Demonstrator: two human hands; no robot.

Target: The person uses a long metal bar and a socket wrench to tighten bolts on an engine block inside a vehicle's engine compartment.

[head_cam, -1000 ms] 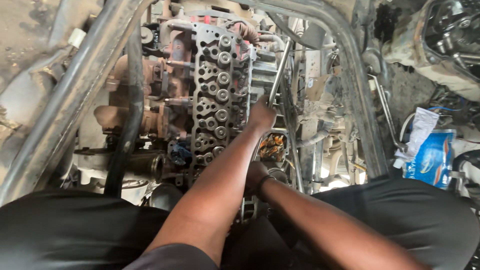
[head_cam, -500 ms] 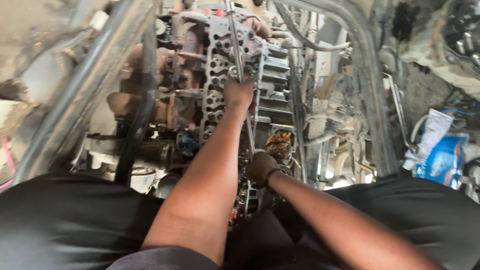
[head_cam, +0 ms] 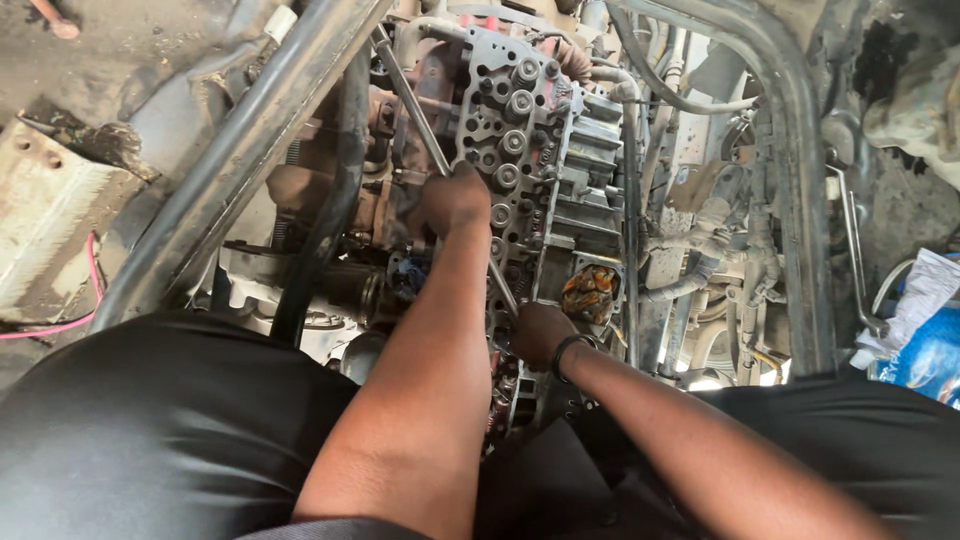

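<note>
A grimy engine cylinder head (head_cam: pixel 515 120) with rows of round valve springs lies below me. A long metal bar (head_cam: pixel 405 95) slants across it from upper left down to lower right. My left hand (head_cam: pixel 455 200) is closed around the bar's middle. At the bar's lower end, over the near part of the engine, my right hand (head_cam: pixel 540 335), wearing a dark wristband, is clenched on the bar. The bar's tip is hidden under that hand. My dark-clothed legs fill the bottom of the view.
A thick grey frame tube (head_cam: pixel 240 160) crosses diagonally at left, and another tube (head_cam: pixel 800 200) curves down at right. A black hose (head_cam: pixel 335 200) runs beside the engine. A blue and white packet (head_cam: pixel 925 340) lies at the right edge, and a pink wire (head_cam: pixel 70 320) at left.
The bar's upper end has swung from leaning right, through upright, to leaning left. My left hand went left with it. My right hand stayed at the bar's lower end.
</note>
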